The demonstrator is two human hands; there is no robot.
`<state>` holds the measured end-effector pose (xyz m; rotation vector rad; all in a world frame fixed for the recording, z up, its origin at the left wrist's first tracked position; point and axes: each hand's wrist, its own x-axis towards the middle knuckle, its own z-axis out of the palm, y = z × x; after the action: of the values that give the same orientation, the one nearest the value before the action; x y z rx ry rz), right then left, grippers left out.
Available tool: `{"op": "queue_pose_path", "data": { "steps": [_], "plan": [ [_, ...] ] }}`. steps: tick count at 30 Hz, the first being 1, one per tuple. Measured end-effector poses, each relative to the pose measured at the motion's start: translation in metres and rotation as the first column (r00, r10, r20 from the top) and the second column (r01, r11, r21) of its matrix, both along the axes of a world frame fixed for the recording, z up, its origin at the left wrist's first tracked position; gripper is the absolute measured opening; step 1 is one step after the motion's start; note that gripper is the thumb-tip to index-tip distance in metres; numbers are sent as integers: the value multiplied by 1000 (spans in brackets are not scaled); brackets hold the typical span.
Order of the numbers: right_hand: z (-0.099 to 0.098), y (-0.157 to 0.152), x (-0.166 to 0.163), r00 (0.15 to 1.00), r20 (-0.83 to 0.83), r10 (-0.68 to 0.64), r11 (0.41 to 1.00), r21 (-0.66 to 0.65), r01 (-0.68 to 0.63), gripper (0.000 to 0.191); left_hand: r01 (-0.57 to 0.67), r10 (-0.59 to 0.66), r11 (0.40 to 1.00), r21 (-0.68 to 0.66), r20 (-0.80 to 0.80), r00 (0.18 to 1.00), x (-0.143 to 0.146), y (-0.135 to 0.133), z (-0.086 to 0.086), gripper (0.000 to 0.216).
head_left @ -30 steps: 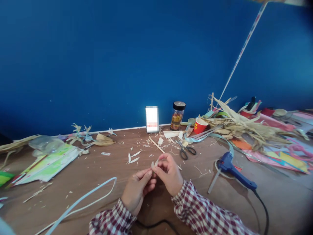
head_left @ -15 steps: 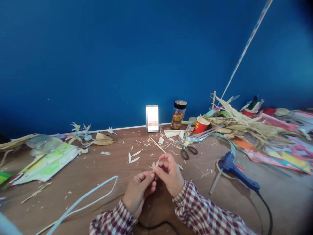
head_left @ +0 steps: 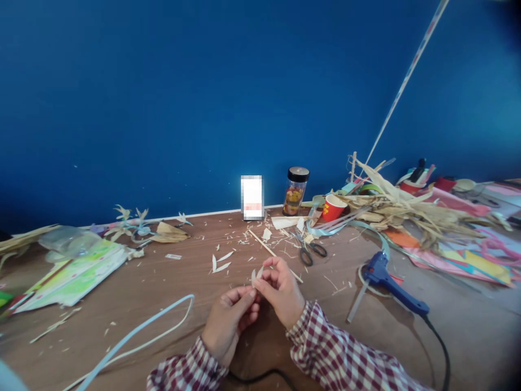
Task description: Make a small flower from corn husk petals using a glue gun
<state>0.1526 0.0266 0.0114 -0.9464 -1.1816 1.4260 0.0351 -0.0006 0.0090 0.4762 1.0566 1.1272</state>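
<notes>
My left hand (head_left: 230, 320) and my right hand (head_left: 280, 290) meet over the brown table (head_left: 163, 293), near its front middle. Both wear red-and-white checked sleeves. The fingertips of both hands pinch a small pale leaf-shaped husk piece (head_left: 256, 274) that sticks up between them. Two or three similar pale cut petals (head_left: 221, 263) lie on the table just beyond my hands. A thin wooden stick (head_left: 268, 252) lies slanted behind my right hand.
Scissors (head_left: 309, 251) lie beyond my right hand. A blue glue gun (head_left: 393, 288) with a black cord rests to the right. A jar (head_left: 296, 191), red cup (head_left: 332, 208) and heap of dried husks (head_left: 402, 209) stand at the back right. Pale strips (head_left: 138, 331) and green paper (head_left: 73, 271) lie left.
Both hands keep pinching the small husk piece in nearly the same spot; only slight finger shifts and a small camera drift show.
</notes>
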Motion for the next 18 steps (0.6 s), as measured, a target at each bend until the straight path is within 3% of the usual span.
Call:
{"op": "queue_pose_path", "data": {
  "steps": [18],
  "plan": [
    [0, -1, -2, 1000, 7, -19, 1000, 23, 18, 34, -70, 70, 998, 0, -23, 997, 2, -1, -2, 19]
  ]
}}
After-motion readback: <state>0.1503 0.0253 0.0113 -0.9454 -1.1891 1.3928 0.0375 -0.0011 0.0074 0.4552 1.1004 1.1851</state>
